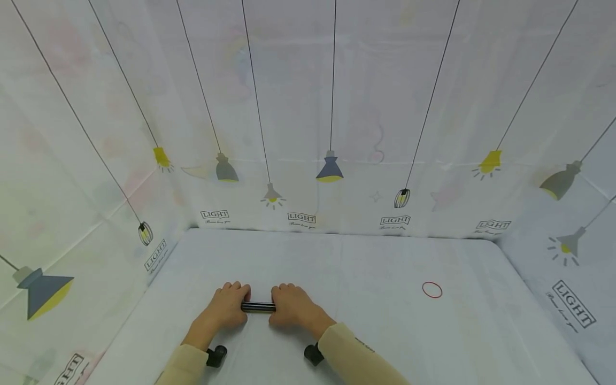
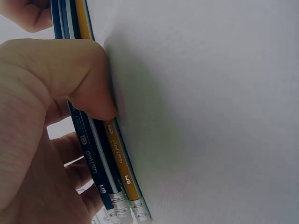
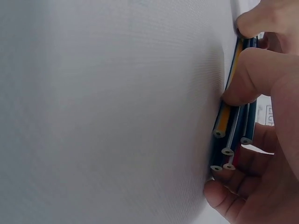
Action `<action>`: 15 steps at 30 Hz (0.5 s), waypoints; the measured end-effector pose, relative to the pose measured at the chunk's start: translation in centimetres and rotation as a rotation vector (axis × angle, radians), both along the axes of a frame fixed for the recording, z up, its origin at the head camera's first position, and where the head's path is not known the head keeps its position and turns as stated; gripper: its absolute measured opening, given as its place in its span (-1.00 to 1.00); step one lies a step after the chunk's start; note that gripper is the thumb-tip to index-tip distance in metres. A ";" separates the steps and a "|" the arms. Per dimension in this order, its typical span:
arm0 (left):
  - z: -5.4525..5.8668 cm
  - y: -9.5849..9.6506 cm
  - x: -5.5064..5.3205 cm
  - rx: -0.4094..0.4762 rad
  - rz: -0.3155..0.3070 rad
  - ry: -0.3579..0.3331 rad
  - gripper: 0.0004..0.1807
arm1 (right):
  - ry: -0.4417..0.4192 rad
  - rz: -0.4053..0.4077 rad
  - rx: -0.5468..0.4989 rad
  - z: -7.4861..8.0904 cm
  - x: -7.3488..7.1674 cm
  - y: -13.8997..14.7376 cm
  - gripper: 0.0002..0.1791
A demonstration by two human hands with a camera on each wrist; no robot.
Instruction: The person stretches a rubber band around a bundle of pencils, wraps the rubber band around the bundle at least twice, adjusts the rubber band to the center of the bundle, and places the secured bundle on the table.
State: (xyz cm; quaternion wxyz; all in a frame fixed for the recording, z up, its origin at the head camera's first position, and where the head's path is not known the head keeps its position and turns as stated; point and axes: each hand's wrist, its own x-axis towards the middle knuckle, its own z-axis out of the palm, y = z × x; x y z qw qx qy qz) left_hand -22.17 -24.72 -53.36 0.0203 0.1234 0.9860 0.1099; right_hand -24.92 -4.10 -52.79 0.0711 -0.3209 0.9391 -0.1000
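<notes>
Several pencils (image 1: 258, 307) lie bundled close at the table (image 1: 385, 331); touching it or not, I cannot tell. From my remote screen I see the left hand (image 1: 230, 306) pinching them near the ferrules (image 2: 120, 200), the right hand (image 1: 291, 306) near the blunt ends (image 3: 218, 134). I judge them light, stiff, perhaps slippery against each other; holding near both ends suits.

The left sleeve (image 1: 185, 364) and right sleeve (image 1: 356, 355) are beige, the latter bearing dark lettering (image 1: 364, 345); both wrist cameras (image 1: 220, 354) are black.
</notes>
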 end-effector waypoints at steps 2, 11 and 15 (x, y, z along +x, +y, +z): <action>0.0 0.0 0.0 -0.007 -0.005 0.002 -0.64 | -0.010 0.000 -0.005 0.0 0.0 0.0 -0.70; 0.0 0.1 0.0 0.002 -0.006 -0.005 -0.64 | -0.005 0.003 -0.009 0.3 0.3 0.0 -0.73; 0.1 0.2 0.0 -0.008 -0.004 -0.023 -0.64 | -0.011 -0.001 -0.012 0.3 0.5 0.0 -0.74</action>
